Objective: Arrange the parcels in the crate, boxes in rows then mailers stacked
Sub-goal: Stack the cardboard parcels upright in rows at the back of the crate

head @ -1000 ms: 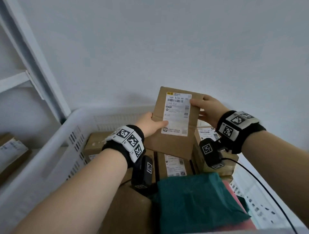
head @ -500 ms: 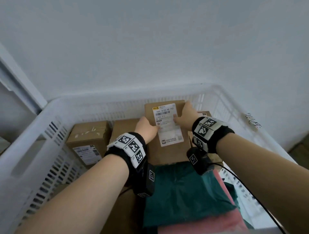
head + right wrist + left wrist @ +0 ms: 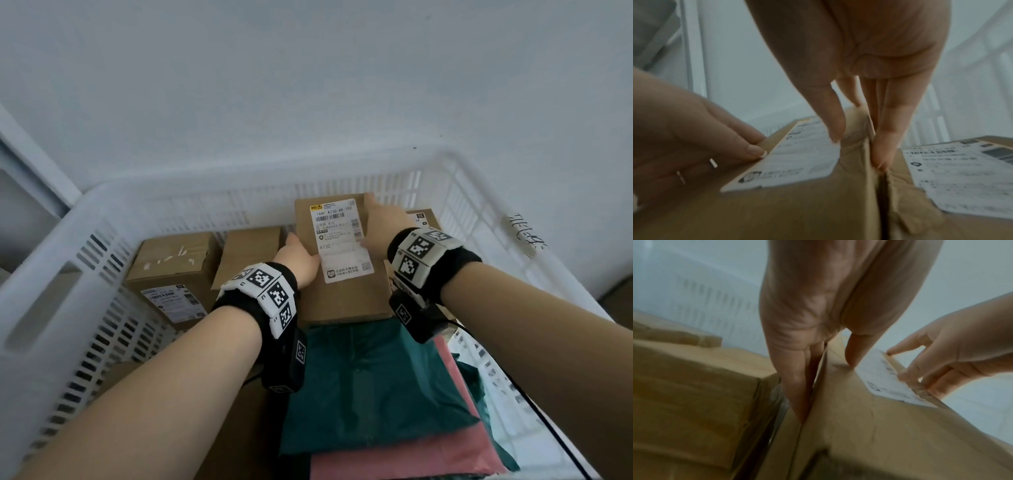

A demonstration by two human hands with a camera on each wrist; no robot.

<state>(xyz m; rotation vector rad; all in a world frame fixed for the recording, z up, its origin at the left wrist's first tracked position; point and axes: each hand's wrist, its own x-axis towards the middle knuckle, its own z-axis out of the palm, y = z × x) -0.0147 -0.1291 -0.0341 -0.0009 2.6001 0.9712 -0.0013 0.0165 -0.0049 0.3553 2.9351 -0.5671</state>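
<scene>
Cardboard box (image 3: 342, 274) with a white label (image 3: 340, 240) on top sits inside the white crate (image 3: 85, 246), in the far row, label face up. Left hand (image 3: 301, 260) grips the box's left edge: thumb on top beside the label, fingers (image 3: 797, 386) down the left side, wedged in the gap against the neighbouring plain box (image 3: 250, 253). Right hand (image 3: 380, 226) grips the box's right edge the same way, thumb on top at the label's edge, fingers (image 3: 885, 129) pushed into the gap against another labelled box (image 3: 419, 217) on the right. Whether the held box rests fully on the crate floor cannot be told; it stands a bit higher than its neighbours. Left of the plain box, in the same row, a taped box (image 3: 174, 267) with a label on its near face sits by the crate's left wall. Nearer than the held box, a dark green mailer (image 3: 373, 383) lies on a pink mailer (image 3: 411, 459), both flat in the crate. More cardboard (image 3: 233, 438) shows under the left forearm. Both wrists carry black bands with marker tags.
</scene>
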